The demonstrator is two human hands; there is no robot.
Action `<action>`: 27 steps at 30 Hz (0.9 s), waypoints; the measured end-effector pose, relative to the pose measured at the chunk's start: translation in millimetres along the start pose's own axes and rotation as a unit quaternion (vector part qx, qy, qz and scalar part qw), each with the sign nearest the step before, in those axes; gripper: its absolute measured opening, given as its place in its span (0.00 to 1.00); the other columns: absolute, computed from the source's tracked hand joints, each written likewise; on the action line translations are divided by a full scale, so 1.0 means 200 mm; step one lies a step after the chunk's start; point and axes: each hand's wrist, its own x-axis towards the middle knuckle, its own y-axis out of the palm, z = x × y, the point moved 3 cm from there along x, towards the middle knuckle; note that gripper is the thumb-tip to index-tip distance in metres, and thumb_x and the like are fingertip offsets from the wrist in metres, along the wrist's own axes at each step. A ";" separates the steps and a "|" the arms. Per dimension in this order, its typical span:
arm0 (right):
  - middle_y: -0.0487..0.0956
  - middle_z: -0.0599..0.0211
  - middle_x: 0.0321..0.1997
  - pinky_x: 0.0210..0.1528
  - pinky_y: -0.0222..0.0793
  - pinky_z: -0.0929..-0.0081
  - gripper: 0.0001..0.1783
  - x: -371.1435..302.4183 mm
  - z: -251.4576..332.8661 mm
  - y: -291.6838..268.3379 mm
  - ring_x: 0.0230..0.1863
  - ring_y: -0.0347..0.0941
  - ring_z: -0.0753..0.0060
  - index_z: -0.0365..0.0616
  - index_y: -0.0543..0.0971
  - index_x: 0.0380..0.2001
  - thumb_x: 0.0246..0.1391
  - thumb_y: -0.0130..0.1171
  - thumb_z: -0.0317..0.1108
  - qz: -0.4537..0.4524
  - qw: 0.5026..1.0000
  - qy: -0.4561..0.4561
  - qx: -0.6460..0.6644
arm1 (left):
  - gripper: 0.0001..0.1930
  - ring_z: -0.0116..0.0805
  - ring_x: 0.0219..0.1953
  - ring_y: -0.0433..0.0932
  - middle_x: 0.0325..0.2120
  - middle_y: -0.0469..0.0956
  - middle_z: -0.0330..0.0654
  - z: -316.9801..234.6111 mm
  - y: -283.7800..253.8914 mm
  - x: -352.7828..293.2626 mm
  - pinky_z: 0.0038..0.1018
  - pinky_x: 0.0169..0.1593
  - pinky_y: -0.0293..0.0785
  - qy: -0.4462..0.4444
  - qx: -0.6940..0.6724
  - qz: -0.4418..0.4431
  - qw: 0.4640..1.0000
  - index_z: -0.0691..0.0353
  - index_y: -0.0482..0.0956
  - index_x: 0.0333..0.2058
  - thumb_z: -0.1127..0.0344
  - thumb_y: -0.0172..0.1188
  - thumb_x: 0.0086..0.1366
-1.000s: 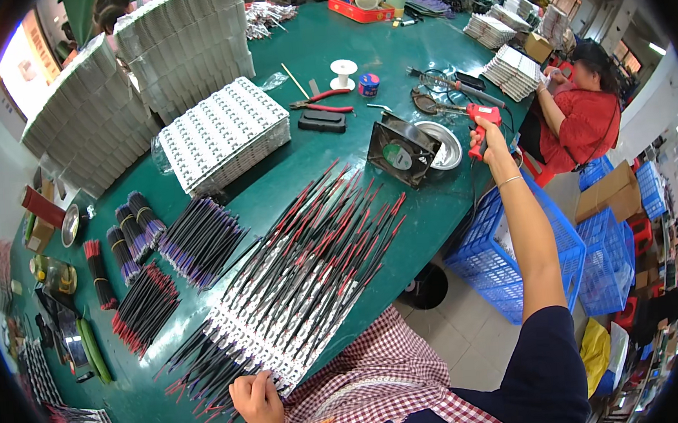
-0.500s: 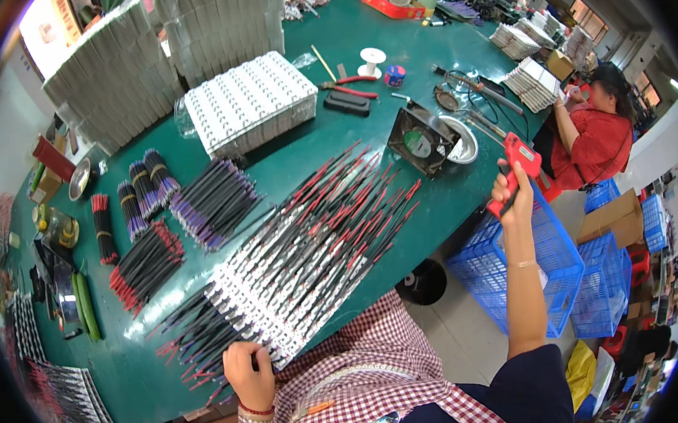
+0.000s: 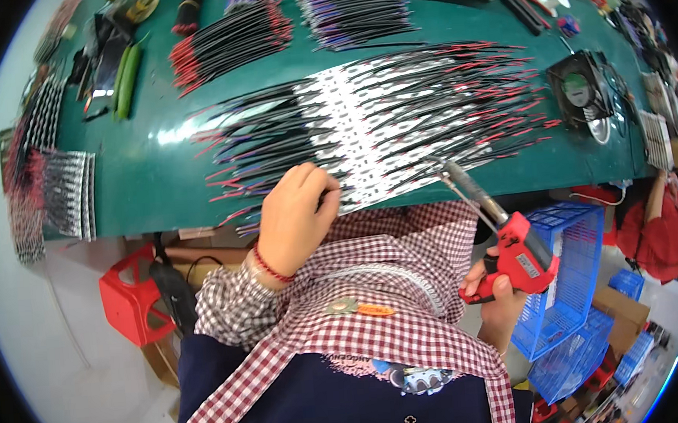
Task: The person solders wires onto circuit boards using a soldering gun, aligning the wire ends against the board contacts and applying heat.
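My right hand point(image 3: 501, 304) is wrapped round the red grip of a soldering gun point(image 3: 520, 260). Its metal barrel slants up and left, and the tip is at the near right part of a white circuit-board panel point(image 3: 332, 106), close to the black wires. Many black wires point(image 3: 498, 126) with red ends run across this panel, and more stick out on its left side. Beside the panel's near left edge, my left hand point(image 3: 296, 217) is closed, thumb and fingers pressed together among the wire ends. What it pinches is hidden by the fingers.
Bundles of red-ended wires point(image 3: 233, 46) and purple-ended wires point(image 3: 356, 10) lie beyond the panel on the green table point(image 3: 154, 157). A black fan point(image 3: 578, 89) stands at the right. Blue crates point(image 3: 567, 266) and a red stool point(image 3: 133, 297) are below the table. Another person point(image 3: 655, 236) sits at far right.
My right hand has brought the soldering gun from raised at the right down to the panel's near edge. My left hand stays closed by the wires. The view has turned and tipped downward.
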 end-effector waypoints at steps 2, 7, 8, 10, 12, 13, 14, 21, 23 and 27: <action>0.76 0.55 0.24 0.26 0.72 0.74 0.28 -0.03 -0.05 0.07 0.20 0.71 0.72 0.31 0.67 0.48 0.55 0.59 0.45 0.023 0.999 0.025 0.007 | 0.04 0.37 0.24 0.72 0.23 0.72 0.40 0.00 0.00 -0.03 0.29 0.27 0.68 -0.012 0.033 -0.006 0.999 0.62 0.74 0.25 0.74 0.61 0.51; 0.74 0.57 0.22 0.21 0.68 0.75 0.29 -0.12 -0.21 0.11 0.16 0.66 0.74 0.32 0.66 0.49 0.56 0.58 0.47 0.058 0.995 0.079 -0.031 | 0.05 0.37 0.26 0.74 0.23 0.72 0.38 0.00 0.01 -0.03 0.30 0.28 0.69 -0.009 0.082 0.007 0.997 0.60 0.74 0.24 0.71 0.62 0.50; 0.74 0.59 0.22 0.21 0.67 0.75 0.27 -0.14 -0.23 0.11 0.16 0.65 0.75 0.32 0.66 0.50 0.57 0.57 0.44 0.053 0.995 0.078 -0.027 | 0.05 0.36 0.26 0.74 0.23 0.72 0.38 -0.01 0.01 -0.02 0.30 0.28 0.70 0.010 0.097 0.000 0.995 0.59 0.73 0.24 0.71 0.62 0.50; 0.74 0.59 0.22 0.21 0.67 0.75 0.27 -0.15 -0.24 0.13 0.16 0.65 0.75 0.32 0.66 0.50 0.56 0.57 0.43 0.054 0.995 0.079 -0.032 | 0.05 0.36 0.27 0.74 0.22 0.71 0.38 -0.01 0.02 -0.01 0.31 0.28 0.70 0.033 0.120 -0.006 0.992 0.58 0.73 0.24 0.71 0.61 0.50; 0.74 0.59 0.23 0.21 0.66 0.76 0.25 -0.15 -0.24 0.15 0.17 0.65 0.76 0.32 0.67 0.49 0.56 0.57 0.40 0.060 0.994 0.081 -0.043 | 0.05 0.36 0.27 0.74 0.22 0.71 0.38 -0.02 0.03 0.00 0.31 0.28 0.70 0.035 0.127 0.001 0.991 0.58 0.73 0.24 0.71 0.61 0.50; 0.74 0.59 0.23 0.21 0.66 0.76 0.25 -0.15 -0.25 0.15 0.17 0.65 0.76 0.32 0.67 0.49 0.56 0.57 0.40 0.060 0.994 0.082 -0.042 | 0.05 0.37 0.27 0.74 0.22 0.71 0.38 -0.02 0.03 0.01 0.31 0.28 0.70 0.038 0.133 0.008 0.990 0.58 0.72 0.24 0.71 0.61 0.50; 0.74 0.59 0.23 0.22 0.66 0.76 0.24 -0.15 -0.26 0.15 0.17 0.66 0.76 0.32 0.67 0.49 0.56 0.57 0.39 0.063 0.994 0.077 -0.043 | 0.05 0.38 0.27 0.74 0.22 0.71 0.39 -0.01 0.03 0.02 0.32 0.28 0.71 0.037 0.129 0.015 0.991 0.59 0.72 0.24 0.71 0.61 0.50; 0.75 0.60 0.25 0.23 0.65 0.79 0.20 -0.15 -0.25 0.18 0.19 0.67 0.78 0.33 0.69 0.47 0.57 0.56 0.37 0.082 0.992 0.079 -0.049 | 0.04 0.40 0.27 0.75 0.21 0.72 0.41 -0.02 0.02 0.05 0.34 0.30 0.72 0.035 0.123 0.037 0.991 0.60 0.73 0.24 0.72 0.60 0.50; 0.74 0.64 0.23 0.24 0.65 0.80 0.13 -0.15 -0.22 0.20 0.20 0.67 0.79 0.34 0.72 0.38 0.57 0.55 0.35 0.074 0.991 0.101 -0.056 | 0.04 0.42 0.27 0.75 0.22 0.73 0.42 -0.01 0.02 0.04 0.35 0.30 0.72 0.035 0.114 0.046 0.992 0.61 0.73 0.24 0.72 0.60 0.50; 0.74 0.70 0.22 0.25 0.64 0.81 0.09 -0.12 -0.24 0.18 0.22 0.68 0.81 0.37 0.75 0.28 0.57 0.54 0.33 0.130 0.983 0.103 -0.082 | 0.03 0.44 0.27 0.75 0.22 0.73 0.44 -0.01 0.04 0.08 0.36 0.31 0.72 0.032 0.115 0.078 0.990 0.62 0.73 0.23 0.72 0.59 0.50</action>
